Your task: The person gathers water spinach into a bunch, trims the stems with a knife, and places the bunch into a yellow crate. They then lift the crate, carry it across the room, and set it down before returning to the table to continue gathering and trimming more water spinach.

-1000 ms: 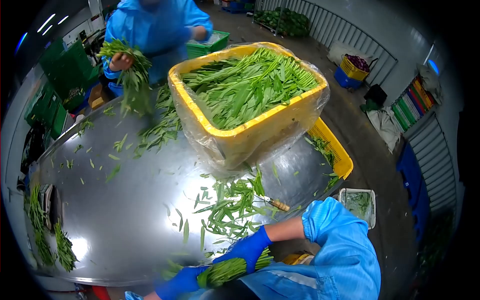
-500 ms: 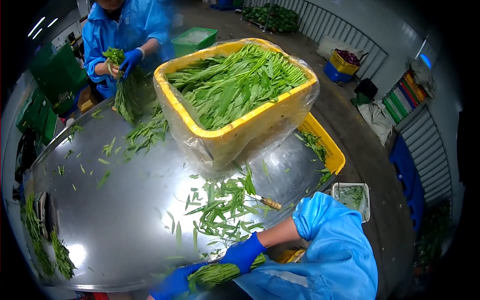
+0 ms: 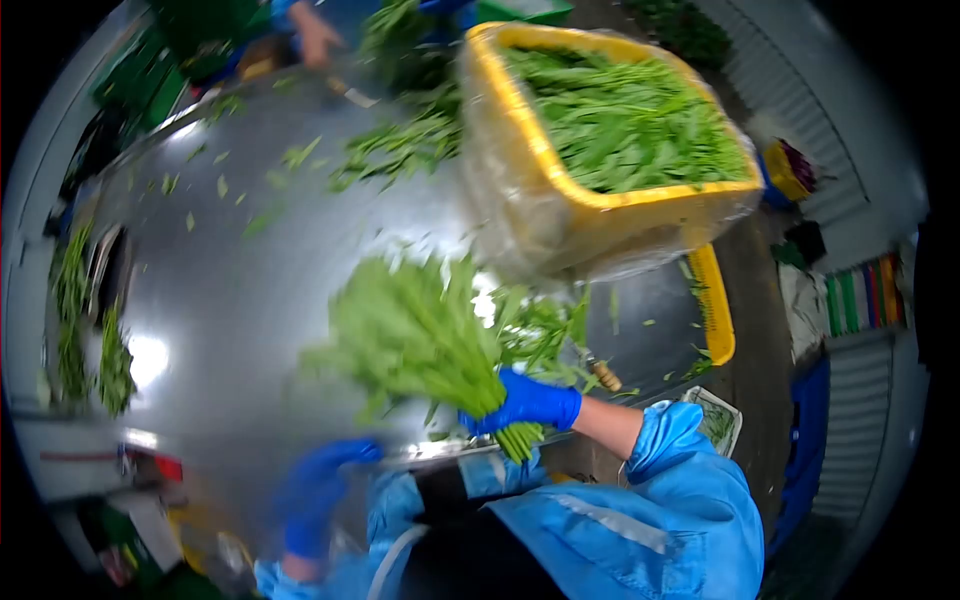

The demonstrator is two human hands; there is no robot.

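And the left grip (image 3: 322, 485) is off the greens! It was wrapped round them half a second ago; now it's a blur at the near edge, spread and apparently holding nothing. So the right grip (image 3: 525, 402) has the whole load, closed tight round the stems of the bunch (image 3: 425, 330), cut ends poking out below the fist. And the bunch has come up from beside the lap, its leaves fanned over the counter (image 3: 200, 330). One grip carrying, one free: that looks like a turning point in the handling. Just beyond, loose leaves (image 3: 540, 325) lie scattered, the knife (image 3: 605, 375) beside them, untouched. Farther on, the yellow tub (image 3: 640, 201) stands heaped with greens. And at the far side, a co-worker's bare hand (image 3: 318, 40) has left their own greens and is down by a second blade (image 3: 355, 96)!
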